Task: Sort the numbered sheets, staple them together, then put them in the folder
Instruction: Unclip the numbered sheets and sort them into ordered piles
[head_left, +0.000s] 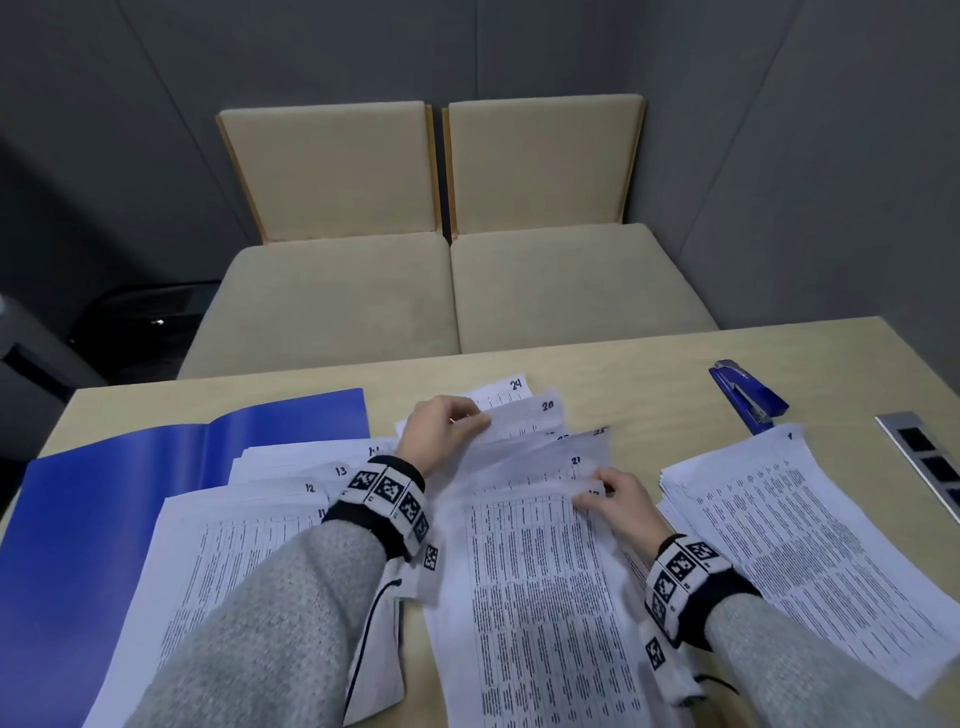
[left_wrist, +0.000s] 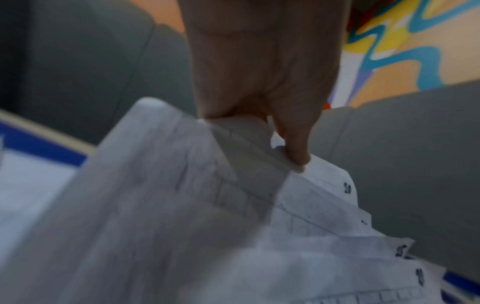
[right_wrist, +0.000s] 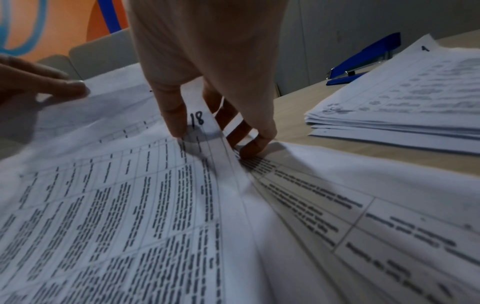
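Printed, hand-numbered sheets lie in three groups on the table. A fanned middle pile (head_left: 535, 571) shows 20, 21, 24 and 25 at its far corners. My left hand (head_left: 452, 423) pinches the raised top edge of a few of these sheets (left_wrist: 182, 185), above sheet 20 (left_wrist: 324, 185). My right hand (head_left: 605, 493) pinches the top right corner of sheet 18 (right_wrist: 197, 119), thumb on top and fingers underneath. A left stack (head_left: 249, 519) shows 11 to 14. A right stack (head_left: 805, 545) has sheet 1 on top. The open blue folder (head_left: 130, 493) lies far left, and the blue stapler (head_left: 748, 397) far right.
Two beige cushioned chairs (head_left: 457, 291) stand across the table's far edge. A metal socket panel (head_left: 924, 462) is set into the table (head_left: 649, 374) at the right edge. The stapler (right_wrist: 363, 59) lies just beyond the right stack (right_wrist: 402, 102).
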